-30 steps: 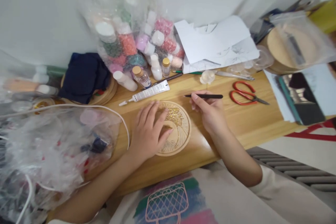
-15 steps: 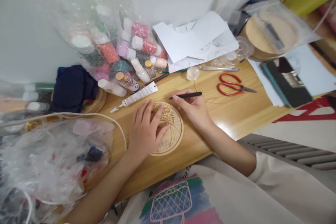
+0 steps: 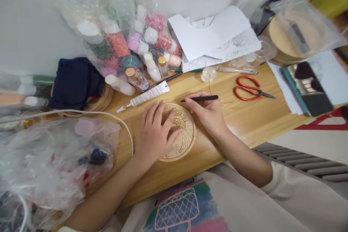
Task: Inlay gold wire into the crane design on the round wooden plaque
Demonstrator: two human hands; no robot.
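A round wooden disc [image 3: 187,136] with a carved pattern and gold wire lines lies on the wooden table. My left hand [image 3: 156,130] rests over its left part with the fingers spread, hiding that side. Just right of the disc, my right hand [image 3: 208,110] holds a slim black pen-like tool [image 3: 202,98], its tip pointing left above the disc's upper right edge. A white tube [image 3: 150,95] with a nozzle lies behind my left hand. Thin gold wire [image 3: 210,88] runs on the table behind my right hand.
Red-handled scissors [image 3: 248,88] lie to the right, near a phone [image 3: 308,87] on paper. Papers [image 3: 212,38] and bagged bead bottles [image 3: 118,43] stand at the back. A white cable [image 3: 119,120] and a plastic bag [image 3: 54,163] lie left.
The camera view has shifted, so most table items appear slightly further right. Both hands keep nearly the same pose beside and on the disc, and the black tool is still held.
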